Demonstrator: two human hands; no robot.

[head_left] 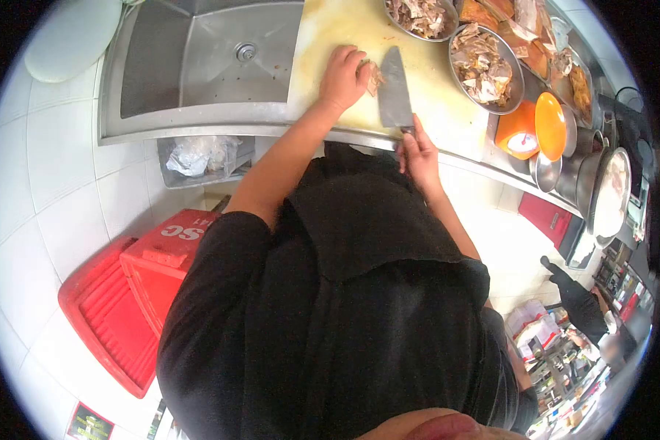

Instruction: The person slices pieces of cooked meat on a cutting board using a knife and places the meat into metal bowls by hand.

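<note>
My left hand (345,79) rests on the yellowed cutting board (326,37), its fingers curled against a small piece of cooked meat (375,78). Just right of that piece lies the broad blade of a kitchen knife (395,92), pointing away from me. The knife's handle sits in the closed fingers of my right hand (421,155), at the board's front edge. A metal bowl of chopped meat (484,66) stands to the right of the blade. Another bowl of chopped meat (422,16) is at the top edge of the view.
Left of the board is a steel sink (213,59). An orange scale (515,132), an orange plate (550,126) and several metal bowls line the right. Large meat pieces (524,29) lie behind. Red crates (117,301) stand at lower left. Another person (583,304) is far right.
</note>
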